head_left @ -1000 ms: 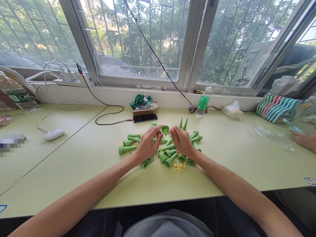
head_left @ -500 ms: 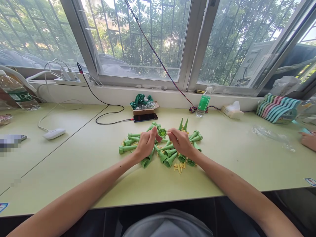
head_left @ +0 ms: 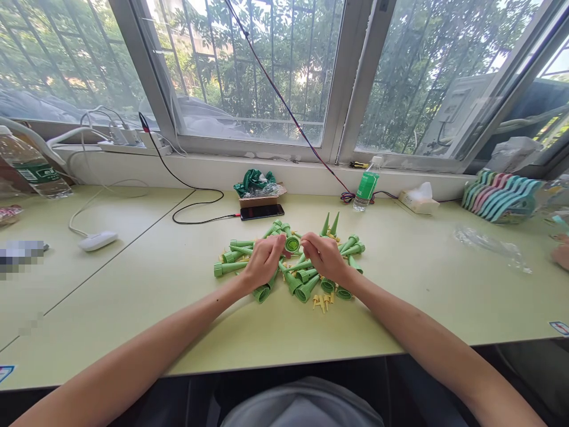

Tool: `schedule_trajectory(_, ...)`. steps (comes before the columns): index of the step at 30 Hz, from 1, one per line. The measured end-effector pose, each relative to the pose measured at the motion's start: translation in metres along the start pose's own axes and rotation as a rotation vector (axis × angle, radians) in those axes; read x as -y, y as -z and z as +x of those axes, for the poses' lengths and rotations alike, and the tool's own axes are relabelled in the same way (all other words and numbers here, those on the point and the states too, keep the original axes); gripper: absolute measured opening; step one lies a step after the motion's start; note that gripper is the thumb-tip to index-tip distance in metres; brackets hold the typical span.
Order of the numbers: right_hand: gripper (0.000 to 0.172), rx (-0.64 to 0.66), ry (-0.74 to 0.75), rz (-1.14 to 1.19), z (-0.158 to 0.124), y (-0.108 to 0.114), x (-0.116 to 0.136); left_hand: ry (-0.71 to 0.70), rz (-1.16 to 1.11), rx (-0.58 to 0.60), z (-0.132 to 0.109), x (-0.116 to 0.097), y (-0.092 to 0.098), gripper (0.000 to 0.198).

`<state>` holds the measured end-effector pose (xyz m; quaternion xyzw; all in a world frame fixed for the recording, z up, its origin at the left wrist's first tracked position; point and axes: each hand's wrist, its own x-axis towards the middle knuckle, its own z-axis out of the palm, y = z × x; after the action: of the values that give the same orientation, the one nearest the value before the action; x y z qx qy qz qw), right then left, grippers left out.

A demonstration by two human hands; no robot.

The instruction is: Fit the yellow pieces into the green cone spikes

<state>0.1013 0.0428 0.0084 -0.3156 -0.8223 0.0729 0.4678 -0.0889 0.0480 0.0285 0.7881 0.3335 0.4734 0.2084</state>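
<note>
My left hand (head_left: 263, 260) is closed around a green plastic watering spike (head_left: 292, 244), its round open end facing me. Just right of that opening, my right hand (head_left: 324, 254) is closed in a pinch; whatever its fingertips hold is hidden. Under and around both hands lie several more cone-shaped green spikes (head_left: 308, 289), some with threaded open ends turned toward me. Two spikes (head_left: 334, 224) stand point-up behind my right hand. Small yellow nozzle-like pieces (head_left: 323, 302) lie in front of the pile, and others are scattered among the spikes.
A phone (head_left: 262, 212) on a cable lies behind the pile, by a small cardboard box (head_left: 258, 201). A water bottle (head_left: 367, 185) and tissue pack (head_left: 418, 200) stand near the window. Clear plastic (head_left: 491, 246) lies at right, near another person's hand (head_left: 560, 255).
The spike's open end and my left thumb have shifted slightly. My right hand stays pinched beside the opening. At the right edge, the other person's hand has moved.
</note>
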Motion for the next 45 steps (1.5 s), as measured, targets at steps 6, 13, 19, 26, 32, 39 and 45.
schedule_trajectory(6, 0.023, -0.014, 0.029, 0.007, 0.001, 0.001, 0.002, 0.001, 0.007, 0.030, -0.001, -0.002, 0.001, 0.074)
schedule_trajectory(13, 0.022, -0.020, 0.031, 0.010, 0.001, 0.000, 0.002, -0.022, 0.030, 0.061, 0.000, 0.000, 0.000, 0.073)
schedule_trajectory(19, 0.023, -0.045, 0.024, 0.012, 0.000, -0.001, -0.002, -0.089, -0.016, 0.027, 0.000, 0.007, -0.003, 0.060)
schedule_trajectory(26, 0.022, -0.065, 0.006, 0.006, 0.000, 0.000, -0.001, -0.204, -0.059, 0.071, 0.000, 0.013, -0.003, 0.051)
schedule_trajectory(32, 0.024, -0.087, -0.013, -0.023, 0.001, 0.000, 0.000, -0.216, -0.039, 0.129, 0.001, 0.006, 0.001, 0.042)
schedule_trajectory(39, 0.028, -0.100, -0.082, -0.058, 0.000, -0.001, -0.002, -0.205, 0.087, 0.098, -0.001, 0.008, 0.000, 0.029)
schedule_trajectory(45, 0.029, -0.106, -0.088, -0.061, 0.001, 0.000, -0.001, -0.243, 0.091, 0.078, -0.001, 0.010, -0.002, 0.023)
